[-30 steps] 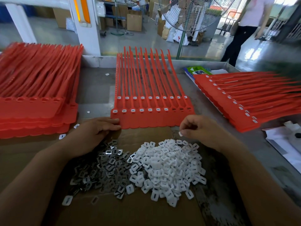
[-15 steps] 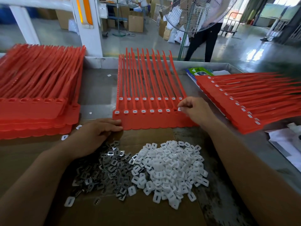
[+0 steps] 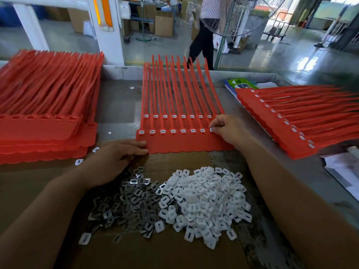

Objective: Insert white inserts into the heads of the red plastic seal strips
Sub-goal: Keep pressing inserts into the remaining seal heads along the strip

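A red sheet of joined seal strips (image 3: 180, 140) lies in front of me, tails pointing away, with white inserts seated in two rows of heads. My right hand (image 3: 228, 129) pinches a white insert (image 3: 211, 129) at a head near the right end of the near row. My left hand (image 3: 118, 154) rests with straight fingers on the sheet's near left corner. A heap of loose white inserts (image 3: 204, 199) lies on the cardboard (image 3: 155, 253) below, beside a heap of grey metal clips (image 3: 126, 202).
A thick stack of red strip sheets (image 3: 44, 117) sits at the left, another stack with inserts (image 3: 295, 121) at the right. Papers (image 3: 342, 171) lie at the right edge. Beyond the table's raised back rim (image 3: 124, 71), a person walks past a standing fan (image 3: 239, 16).
My right hand lifted from the white heap with an insert and moved up to the right end of the near row of heads. The left hand stayed put. The person behind walked left.
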A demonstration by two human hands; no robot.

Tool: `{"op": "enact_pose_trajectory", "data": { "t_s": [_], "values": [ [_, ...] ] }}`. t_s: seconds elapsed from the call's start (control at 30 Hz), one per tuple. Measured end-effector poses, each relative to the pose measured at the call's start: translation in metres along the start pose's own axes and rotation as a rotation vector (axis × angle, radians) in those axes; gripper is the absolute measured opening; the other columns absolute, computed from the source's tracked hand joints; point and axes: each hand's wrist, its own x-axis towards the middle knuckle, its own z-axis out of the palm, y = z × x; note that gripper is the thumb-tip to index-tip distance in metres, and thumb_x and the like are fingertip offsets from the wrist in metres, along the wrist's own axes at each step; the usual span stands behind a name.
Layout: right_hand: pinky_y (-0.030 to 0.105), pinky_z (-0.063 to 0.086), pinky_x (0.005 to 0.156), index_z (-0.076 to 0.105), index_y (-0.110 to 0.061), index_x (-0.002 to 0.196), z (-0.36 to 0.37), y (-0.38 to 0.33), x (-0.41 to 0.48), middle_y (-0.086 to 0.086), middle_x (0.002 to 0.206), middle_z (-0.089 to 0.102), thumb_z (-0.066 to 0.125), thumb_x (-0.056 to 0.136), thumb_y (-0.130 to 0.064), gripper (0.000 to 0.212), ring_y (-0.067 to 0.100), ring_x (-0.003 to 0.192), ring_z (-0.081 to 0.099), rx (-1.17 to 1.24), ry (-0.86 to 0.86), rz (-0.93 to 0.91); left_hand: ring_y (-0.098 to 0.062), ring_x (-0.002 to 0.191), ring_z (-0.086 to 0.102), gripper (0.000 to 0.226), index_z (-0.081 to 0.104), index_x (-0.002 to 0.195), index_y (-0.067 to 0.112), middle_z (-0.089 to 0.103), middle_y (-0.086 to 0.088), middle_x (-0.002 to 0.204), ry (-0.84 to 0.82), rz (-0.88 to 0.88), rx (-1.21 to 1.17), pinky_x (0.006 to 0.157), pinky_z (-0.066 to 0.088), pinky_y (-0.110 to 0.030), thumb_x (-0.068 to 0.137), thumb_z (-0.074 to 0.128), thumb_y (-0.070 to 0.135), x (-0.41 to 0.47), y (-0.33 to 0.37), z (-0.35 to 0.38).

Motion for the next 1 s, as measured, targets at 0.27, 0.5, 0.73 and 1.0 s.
{"op": "enact_pose_trajectory", "data": {
  "t_s": [0.27, 0.5, 0.73, 1.0],
  "values": [
    [0.024, 0.043, 0.082, 0.067, -0.017, 0.085, 0.0033, -0.0009, 0.0009, -0.002, 0.091, 0.062, 0.068, 0.079, -0.007, 0.012, 0.009, 0.089, 0.055, 0.052, 0.069, 0.054, 0.003, 0.12, 0.037, 0.042, 0.061, 0.116, 0.019, 0.044, 0.021, 0.124, 0.002, 0.014, 0.005, 0.095, 0.017, 0.003, 0.086, 0.048, -0.008, -0.0002, -0.0007, -0.0005],
    [0.029, 0.046, 0.084, 0.061, -0.025, 0.078, 0.0001, -0.0047, 0.0066, 0.0, 0.093, 0.065, 0.073, 0.072, -0.008, 0.022, 0.016, 0.094, 0.06, 0.039, 0.068, 0.129, 0.0, 0.122, 0.039, 0.043, 0.062, 0.116, 0.018, 0.044, 0.019, 0.124, 0.009, 0.024, 0.004, 0.102, 0.019, -0.011, 0.085, 0.048, -0.009, 0.0002, -0.0018, 0.0002],
    [0.033, 0.046, 0.089, 0.056, -0.027, 0.065, -0.0004, -0.0084, 0.0101, 0.002, 0.102, 0.066, 0.075, 0.069, -0.009, 0.026, 0.018, 0.099, 0.058, 0.006, 0.079, 0.187, 0.001, 0.12, 0.038, 0.042, 0.062, 0.115, 0.018, 0.044, 0.021, 0.122, 0.013, 0.03, 0.0, 0.091, 0.015, 0.007, 0.085, 0.049, -0.009, -0.0007, -0.0012, 0.0003],
    [0.026, 0.042, 0.075, 0.055, -0.027, 0.073, 0.004, -0.0026, 0.0054, -0.011, 0.078, 0.055, 0.07, 0.077, -0.014, 0.021, 0.01, 0.085, 0.054, -0.021, 0.097, 0.133, 0.004, 0.12, 0.037, 0.045, 0.061, 0.116, 0.021, 0.043, 0.024, 0.122, -0.001, 0.012, -0.008, 0.09, 0.015, 0.008, 0.085, 0.048, -0.01, -0.001, -0.002, -0.0002]
  ]
}}
